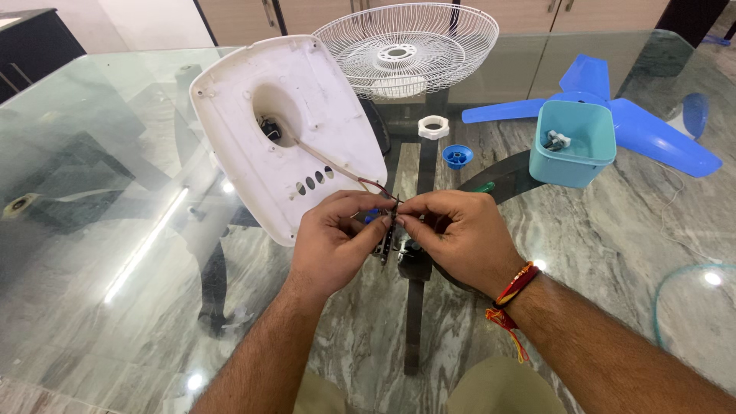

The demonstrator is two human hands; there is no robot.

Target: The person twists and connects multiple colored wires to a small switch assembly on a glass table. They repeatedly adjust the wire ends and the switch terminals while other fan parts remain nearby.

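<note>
My left hand (pixel 333 241) and my right hand (pixel 460 238) meet over the glass table (pixel 115 230), pinching a small dark switch part (pixel 386 239) between their fingertips. A thin brown and red wire (pixel 337 166) runs from that part up into the round hole of a white plastic fan base cover (pixel 284 123), which stands tilted just behind my left hand. My right wrist wears red and yellow threads. A bit of blue shows between my fingers, mostly hidden.
A white wire fan grille (pixel 406 50) lies at the back. A blue fan blade (pixel 652 130) rests at the right behind a light blue tub (pixel 575 146) holding small parts. A white nut (pixel 433 126) and a blue cap (pixel 457 156) sit mid-table.
</note>
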